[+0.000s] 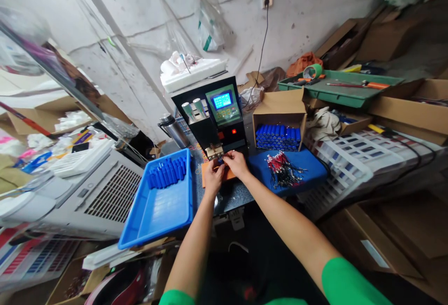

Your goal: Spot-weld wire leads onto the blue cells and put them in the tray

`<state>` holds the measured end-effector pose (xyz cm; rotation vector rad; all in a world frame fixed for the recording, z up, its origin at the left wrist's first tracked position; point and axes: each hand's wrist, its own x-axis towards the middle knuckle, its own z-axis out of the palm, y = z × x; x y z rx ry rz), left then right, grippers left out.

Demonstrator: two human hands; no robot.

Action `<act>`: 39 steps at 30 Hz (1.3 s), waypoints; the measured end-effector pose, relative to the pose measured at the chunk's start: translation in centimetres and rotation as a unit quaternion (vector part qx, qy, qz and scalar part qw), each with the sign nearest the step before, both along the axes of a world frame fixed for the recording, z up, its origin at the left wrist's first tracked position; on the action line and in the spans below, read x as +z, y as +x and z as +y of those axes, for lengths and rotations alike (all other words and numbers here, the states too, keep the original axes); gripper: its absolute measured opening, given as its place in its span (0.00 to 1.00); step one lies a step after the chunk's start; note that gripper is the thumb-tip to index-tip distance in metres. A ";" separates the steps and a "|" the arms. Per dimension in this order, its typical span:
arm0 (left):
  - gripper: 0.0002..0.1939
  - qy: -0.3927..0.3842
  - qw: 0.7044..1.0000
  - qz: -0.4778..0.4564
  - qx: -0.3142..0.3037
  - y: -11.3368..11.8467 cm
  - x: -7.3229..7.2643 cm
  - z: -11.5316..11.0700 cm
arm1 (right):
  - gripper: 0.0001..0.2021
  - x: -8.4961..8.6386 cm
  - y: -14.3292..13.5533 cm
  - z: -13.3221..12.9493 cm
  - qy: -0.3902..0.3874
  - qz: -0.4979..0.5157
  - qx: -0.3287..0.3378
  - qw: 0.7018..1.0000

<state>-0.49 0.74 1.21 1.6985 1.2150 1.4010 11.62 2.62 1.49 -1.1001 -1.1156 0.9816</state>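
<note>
My left hand [214, 178] and my right hand [236, 163] meet at the front of a black spot welder [224, 130], just under its brass-coloured electrode holder [214, 151]. Both hands are closed in a pinch. A speck of blue shows between the fingertips, but what they hold is mostly hidden. Beneath the hands lies an orange mat [229, 174]. The welder's small screen [222, 100] is lit blue, and a red light [234, 131] glows below it. To the right, a bundle of red and black wires [283, 169] rests on a blue pad [310, 167].
Left of the hands, a blue tray [157, 216] holds several blue cylindrical cells [168, 173]. An open cardboard box [280, 102] of similar cells stands right of the welder. A steel flask [174, 130] is behind the tray; a green tool tray [345, 91] sits back right.
</note>
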 end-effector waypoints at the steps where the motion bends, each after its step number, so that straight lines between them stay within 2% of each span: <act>1: 0.14 0.001 1.000 -0.001 -0.002 0.0 0.0 0.0 | 0.07 0.0 -0.1 0.0 -0.002 -0.011 -0.003 1.000; 18: 0.11 0.000 1.000 -0.013 -0.002 0.0 -0.1 0.1 | 0.07 1.5 -0.2 -0.9 -0.007 -0.090 -0.017 0.996; 31: 0.14 -0.013 1.000 -0.008 -0.001 0.1 0.0 0.0 | 0.06 1.4 -0.1 -0.9 0.008 -0.069 -0.011 0.998; 39: 0.15 -0.001 1.000 -0.001 0.002 0.1 -0.1 0.2 | 0.05 0.3 0.4 -0.4 0.024 -0.069 0.017 0.997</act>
